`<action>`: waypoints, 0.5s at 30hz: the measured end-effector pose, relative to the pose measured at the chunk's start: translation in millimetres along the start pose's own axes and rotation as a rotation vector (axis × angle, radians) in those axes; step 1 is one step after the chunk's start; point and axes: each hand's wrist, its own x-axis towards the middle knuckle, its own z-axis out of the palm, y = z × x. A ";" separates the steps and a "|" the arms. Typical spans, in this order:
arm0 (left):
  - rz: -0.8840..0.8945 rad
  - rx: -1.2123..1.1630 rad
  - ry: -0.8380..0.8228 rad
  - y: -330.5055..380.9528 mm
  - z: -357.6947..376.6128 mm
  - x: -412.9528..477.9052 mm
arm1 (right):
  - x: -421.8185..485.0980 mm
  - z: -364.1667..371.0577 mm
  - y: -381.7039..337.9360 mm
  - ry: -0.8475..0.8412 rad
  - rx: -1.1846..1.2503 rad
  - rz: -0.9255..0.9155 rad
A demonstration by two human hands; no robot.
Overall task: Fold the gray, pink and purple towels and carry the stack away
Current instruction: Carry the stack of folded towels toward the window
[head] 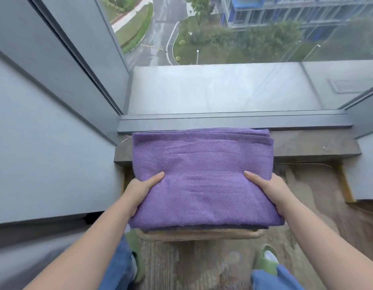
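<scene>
The left hand (139, 192) and right hand (272, 190) grip the 2 sides of the folded purple towel (202, 174), thumbs on top, fingers curled underneath (mostly hidden). The towel is above a wicker rim (200, 235), just before the window ledge (311, 143).

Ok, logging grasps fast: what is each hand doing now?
Left hand: grips the purple towel at its left edge, thumb on top.
Right hand: grips the same towel at its right edge, thumb on top.
</scene>
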 end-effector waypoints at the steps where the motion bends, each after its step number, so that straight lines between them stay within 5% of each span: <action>1: 0.015 0.008 0.002 -8.7 2.2 8.8 | 8.4 4.5 11.3 0.006 0.002 -0.008; 10: 0.235 0.068 0.056 -72.8 24.1 68.0 | 53.1 34.0 70.5 0.084 -0.033 -0.216; 15: 0.036 0.053 -0.059 -95.8 22.0 81.4 | 58.3 45.5 96.0 0.065 -0.128 -0.201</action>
